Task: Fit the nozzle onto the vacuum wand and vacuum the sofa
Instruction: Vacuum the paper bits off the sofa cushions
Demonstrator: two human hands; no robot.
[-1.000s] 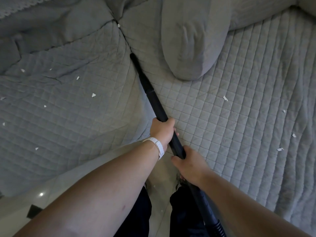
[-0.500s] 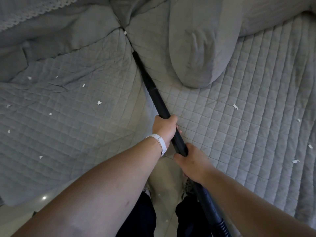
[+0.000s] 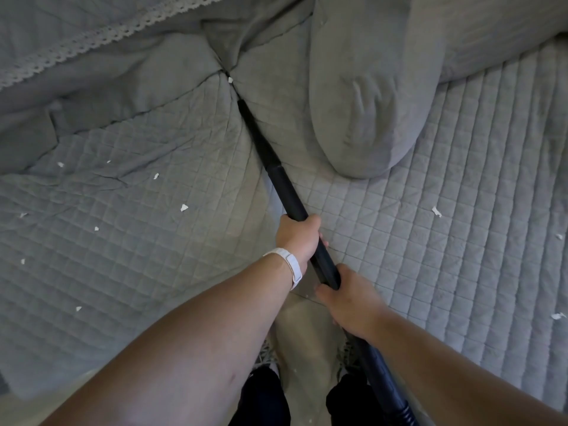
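Note:
A black vacuum wand runs from my hands up the crease between two quilted grey sofa seats. A narrow black nozzle is fitted on its far end, its tip lying in the crease just below a white scrap. My left hand, with a white wristband, is closed around the wand's middle. My right hand grips the wand lower down, near the ribbed hose. Several white paper scraps dot both seats.
A grey cushion lies on the right seat beside the nozzle. Rumpled grey back cushions with a lace trim sit at the top left. My legs and the pale floor show between the seats' front edges.
The nozzle tip has slid further up the crease towards the white scrap at the back. Both hands kept their grip on the wand, and the view has shifted slightly.

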